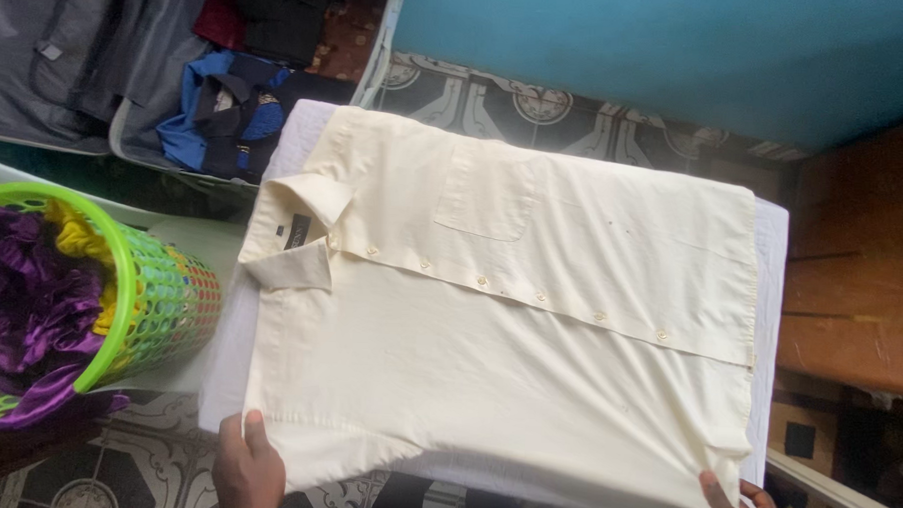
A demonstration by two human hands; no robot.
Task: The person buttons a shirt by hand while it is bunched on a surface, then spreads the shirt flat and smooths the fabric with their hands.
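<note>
A cream button-up shirt (499,326) lies spread flat, front up, on a white padded board (772,255), collar to the left and hem to the right. My left hand (249,467) rests on the shirt's near shoulder and sleeve area at the bottom left. At the bottom right, my right hand (738,499) pinches the shirt's near hem corner. Both hands are partly cut off by the frame's lower edge.
A green plastic laundry basket (160,304) with purple and yellow clothes stands at the left. An open grey suitcase (88,61) with dark and blue garments lies at the top left. Patterned floor (537,102), a teal wall (679,42) and wooden furniture (861,268) surround the board.
</note>
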